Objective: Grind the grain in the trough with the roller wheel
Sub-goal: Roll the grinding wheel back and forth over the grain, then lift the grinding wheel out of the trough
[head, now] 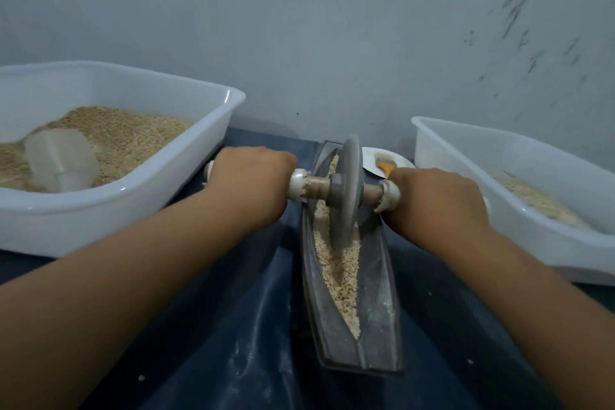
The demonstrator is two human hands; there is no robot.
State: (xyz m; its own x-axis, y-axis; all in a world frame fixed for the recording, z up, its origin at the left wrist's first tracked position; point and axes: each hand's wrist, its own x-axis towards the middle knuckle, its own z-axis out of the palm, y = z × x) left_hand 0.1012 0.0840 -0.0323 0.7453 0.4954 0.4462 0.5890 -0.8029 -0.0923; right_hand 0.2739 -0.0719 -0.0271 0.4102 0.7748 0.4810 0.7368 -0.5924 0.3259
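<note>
A large white plastic tub [186, 160] sits at the left, holding a heap of tan unground grain [133, 133] with a translucent plastic scoop [61, 160] lying on its side in it. At the right stands a second white plastic tub [532, 243] with a paler, finer meal [535, 200] spread in its bottom. Between them, against the scuffed pale grey wall [332, 27], a small white plate [397, 161] carries a brush with an orange handle [384, 165]. A dark blue plastic sheet [249, 326] lies underneath everything.
</note>
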